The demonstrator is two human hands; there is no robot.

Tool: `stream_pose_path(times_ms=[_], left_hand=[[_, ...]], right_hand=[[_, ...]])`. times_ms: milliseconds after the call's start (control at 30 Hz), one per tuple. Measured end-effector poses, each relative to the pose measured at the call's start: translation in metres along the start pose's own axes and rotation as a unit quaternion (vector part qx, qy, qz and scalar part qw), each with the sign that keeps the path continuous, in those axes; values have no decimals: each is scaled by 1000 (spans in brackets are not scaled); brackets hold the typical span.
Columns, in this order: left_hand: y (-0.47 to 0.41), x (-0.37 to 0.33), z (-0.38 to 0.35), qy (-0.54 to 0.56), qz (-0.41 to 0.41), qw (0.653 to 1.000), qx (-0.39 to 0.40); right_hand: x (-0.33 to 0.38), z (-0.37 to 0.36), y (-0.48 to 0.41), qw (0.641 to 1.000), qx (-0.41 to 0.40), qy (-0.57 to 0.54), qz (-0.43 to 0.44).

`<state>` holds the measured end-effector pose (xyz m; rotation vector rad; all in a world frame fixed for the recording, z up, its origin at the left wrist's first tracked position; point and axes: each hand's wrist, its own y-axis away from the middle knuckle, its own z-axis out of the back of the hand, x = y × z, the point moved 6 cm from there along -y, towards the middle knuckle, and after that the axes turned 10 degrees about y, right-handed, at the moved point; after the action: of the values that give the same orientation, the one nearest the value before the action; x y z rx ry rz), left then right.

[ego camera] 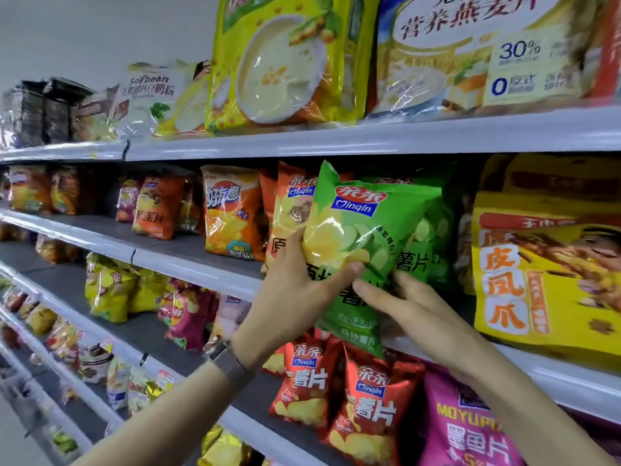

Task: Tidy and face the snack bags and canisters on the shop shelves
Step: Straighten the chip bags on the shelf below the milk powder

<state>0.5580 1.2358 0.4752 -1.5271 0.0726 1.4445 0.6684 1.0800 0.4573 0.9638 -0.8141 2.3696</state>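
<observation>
**While the Row Waits, Two Hands Square Up a Green Qinqin Chip Bag**

As a shopworker faces the crisps aisle, a green Qinqin bag (373, 223) hangs tilted in front of the middle shelf (201, 267). Its top leans left and its bottom edge dips below the shelf lip, so it is held up, not standing on the shelf. The left hand (295, 284), with a mesh watch band (232, 361) at the wrist, grips the bag's lower left side, thumb curled over the front. The right hand (413, 307) lays straight, spread fingers against the lower front, seemingly to steady the pack and turn its label outward. Its thumb is hidden.

The bag likely belongs with the matching green packs directly behind it, beside an orange Qinqin bag (292, 203). That would explain why it is held level with this row.

Readable print includes the "Qinqin" logo and "薯片" on the green pack, repeated on the red Qinqin bags (369, 408) one shelf down. A pink bag (463, 428) there reads "MOYUP…", cut off. To the right, a yellow bag (537, 270) shows "虎皮凤爪". On the top shelf are a "Soybean" pouch (151, 95) and an oat bag (470, 52) marked "营养燕麦片" and "30%".
</observation>
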Motion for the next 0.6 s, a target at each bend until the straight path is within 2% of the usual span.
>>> stream_pose_path(times_ms=[133, 233, 300, 467, 600], left_hand=[[-18, -22, -37, 10, -7, 999, 32], [-24, -36, -59, 90, 31, 993, 65], [-26, -42, -67, 123, 23, 990, 66], [-20, -28, -72, 144, -3, 988, 57], [-7, -14, -75, 130, 2, 989, 69]], right_hand=[[1, 48, -9, 999, -34, 32, -7], [-1, 83, -23, 992, -109, 66, -11], [-5, 96, -29, 988, -135, 69, -15], [-9, 94, -15, 979, -168, 118, 11], [-16, 82, -4, 971, -148, 188, 0]])
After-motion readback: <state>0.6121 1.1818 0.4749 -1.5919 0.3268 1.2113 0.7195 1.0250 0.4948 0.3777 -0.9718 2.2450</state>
